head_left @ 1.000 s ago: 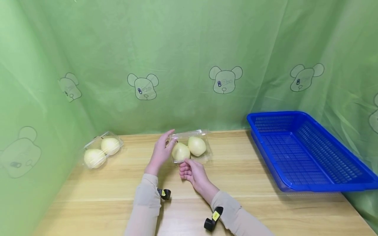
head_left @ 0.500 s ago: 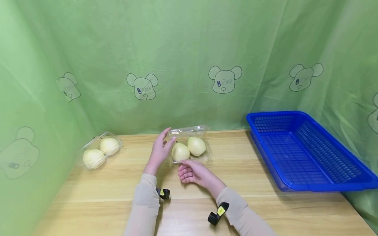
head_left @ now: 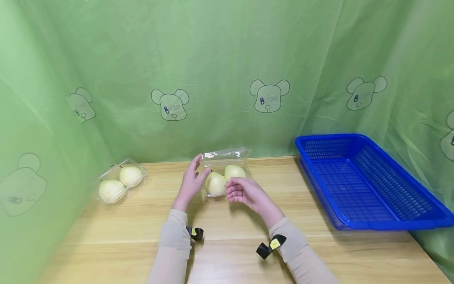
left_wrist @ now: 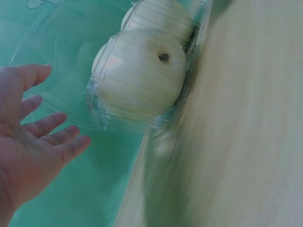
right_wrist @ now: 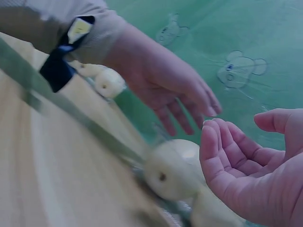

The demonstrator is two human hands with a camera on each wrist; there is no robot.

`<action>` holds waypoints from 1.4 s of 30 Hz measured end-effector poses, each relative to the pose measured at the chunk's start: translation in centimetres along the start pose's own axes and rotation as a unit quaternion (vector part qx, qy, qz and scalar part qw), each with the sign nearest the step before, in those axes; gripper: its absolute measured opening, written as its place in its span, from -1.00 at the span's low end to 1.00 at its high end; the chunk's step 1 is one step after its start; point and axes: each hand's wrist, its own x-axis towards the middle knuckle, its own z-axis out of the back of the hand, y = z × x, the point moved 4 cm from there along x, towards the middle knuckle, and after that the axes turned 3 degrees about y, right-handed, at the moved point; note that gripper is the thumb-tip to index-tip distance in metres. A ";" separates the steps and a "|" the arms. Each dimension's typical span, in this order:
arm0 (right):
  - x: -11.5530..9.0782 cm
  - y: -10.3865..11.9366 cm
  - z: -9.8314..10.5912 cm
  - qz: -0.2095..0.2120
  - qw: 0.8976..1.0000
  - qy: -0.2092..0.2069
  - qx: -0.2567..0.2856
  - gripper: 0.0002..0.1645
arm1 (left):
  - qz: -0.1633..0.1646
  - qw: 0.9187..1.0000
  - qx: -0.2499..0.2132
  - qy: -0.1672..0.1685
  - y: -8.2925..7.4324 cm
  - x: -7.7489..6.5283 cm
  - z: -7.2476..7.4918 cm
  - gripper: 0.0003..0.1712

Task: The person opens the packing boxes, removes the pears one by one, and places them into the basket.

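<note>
Two pale yellow pears [head_left: 215, 184] sit in a clear plastic clamshell box at the middle back of the table. Its transparent lid [head_left: 226, 154] stands raised behind the pears. My left hand [head_left: 189, 185] is at the box's left side, fingers spread and relaxed; in the left wrist view the fingers [left_wrist: 49, 125] hold nothing, beside the box. Over the front right of the box hovers my right hand [head_left: 250, 193], hiding that corner. Its fingers are loosely bent and grip nothing, as the right wrist view confirms, with a pear [right_wrist: 173, 170] below them.
A second clear box with two pears [head_left: 112, 191] lies at the back left. On the right stands a large blue basket [head_left: 349, 225] with perforated sides. A green curtain [head_left: 220, 51] with bear-head prints closes off the back and sides of the wooden table [head_left: 227, 244].
The lid has swung further up and back. My right hand has left the box's front edge and moved up and to the right. My left hand has shifted slightly left.
</note>
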 end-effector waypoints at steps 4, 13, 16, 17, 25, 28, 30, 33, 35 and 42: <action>-0.3 1.0 1.0 0.026 0.999 -0.021 0.001 -0.66 | 0.004 1.000 -0.001 0.002 0.1 -0.1 0.0 -0.20; -0.3 2.3 3.8 0.131 0.986 -0.105 -0.011 -0.67 | 0.013 1.000 -0.011 0.002 0.6 0.0 -0.1 -0.20; -0.2 2.4 4.7 0.173 0.971 -0.157 -0.052 -0.69 | 0.014 1.000 -0.017 0.001 0.7 0.1 -0.1 -0.19; -0.2 2.4 5.0 0.186 0.964 -0.175 -0.075 -0.69 | 0.015 1.000 -0.018 0.001 0.8 0.1 -0.1 -0.18; 0.7 1.5 6.4 0.206 0.898 -0.252 -0.296 -0.53 | 0.016 1.000 -0.024 0.004 0.8 0.0 -0.2 -0.14; 1.0 0.9 6.6 0.187 0.876 -0.238 -0.375 -0.39 | 0.016 1.000 -0.024 0.004 0.8 0.0 -0.2 -0.12; 1.1 0.6 6.6 0.167 0.863 -0.225 -0.420 -0.29 | 0.016 1.000 -0.024 0.005 0.7 0.0 -0.2 -0.11; 1.1 0.1 6.6 0.139 0.848 -0.206 -0.468 -0.17 | 0.017 0.999 -0.026 0.005 0.7 0.0 -0.2 -0.10; 1.2 -0.1 6.7 0.130 0.844 -0.196 -0.482 -0.13 | 0.019 0.999 -0.029 0.005 0.7 -0.1 -0.2 -0.10; 1.4 -0.4 6.8 0.122 0.820 -0.164 -0.534 -0.10 | 0.018 0.999 -0.027 0.009 0.8 0.0 -0.2 -0.11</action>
